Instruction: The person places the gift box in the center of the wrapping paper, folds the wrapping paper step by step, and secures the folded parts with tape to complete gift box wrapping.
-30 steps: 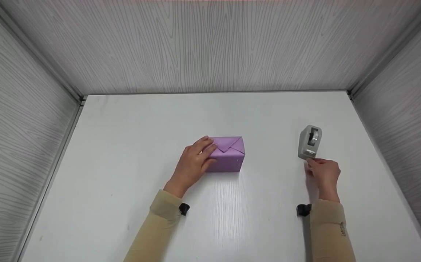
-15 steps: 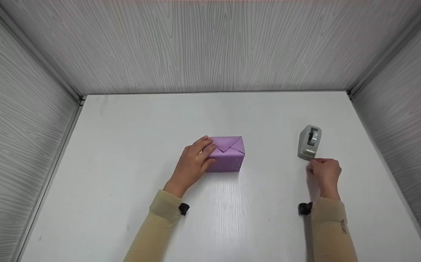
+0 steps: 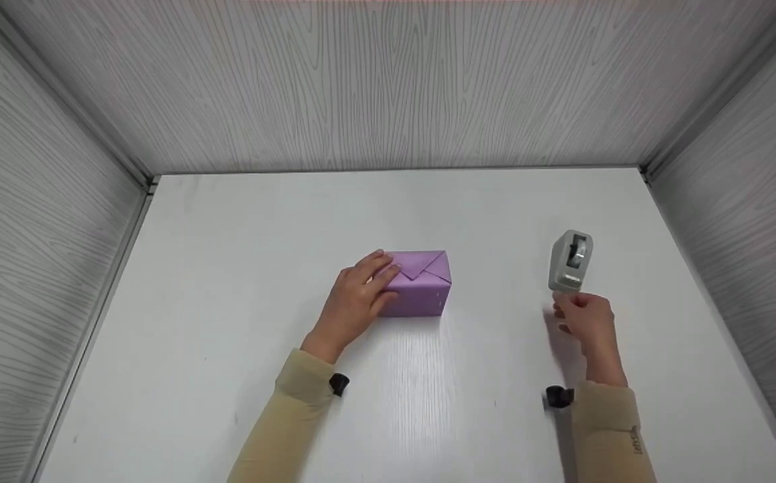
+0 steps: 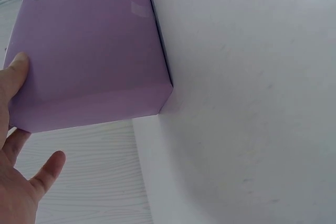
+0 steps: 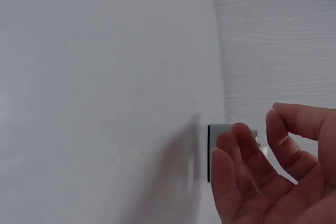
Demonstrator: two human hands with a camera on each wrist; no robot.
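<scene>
A box wrapped in purple paper (image 3: 421,298) sits on the white table, its triangular paper flap facing up. My left hand (image 3: 353,300) grips the box's left end, fingers over the top and thumb on the front side. In the left wrist view the thumb presses the smooth purple face of the box (image 4: 89,51). A grey tape dispenser (image 3: 560,268) stands to the right. Right in front of it, my right hand (image 3: 589,322) has thumb and forefinger tips together, pinching the clear tape's end, which hardly shows. The other fingers (image 5: 222,171) are loosely bent, partly covering the dispenser (image 5: 222,128).
Grey wood-grain panels (image 3: 388,87) enclose the table (image 3: 260,221) at the back and both sides. A small black device (image 3: 559,396) sits at the right cuff, and another black device (image 3: 339,384) at the left one.
The right hand drew slightly down and right from the dispenser, then shifted left and turned, with its fingertips back at the dispenser's front end. Left hand and box have stayed put.
</scene>
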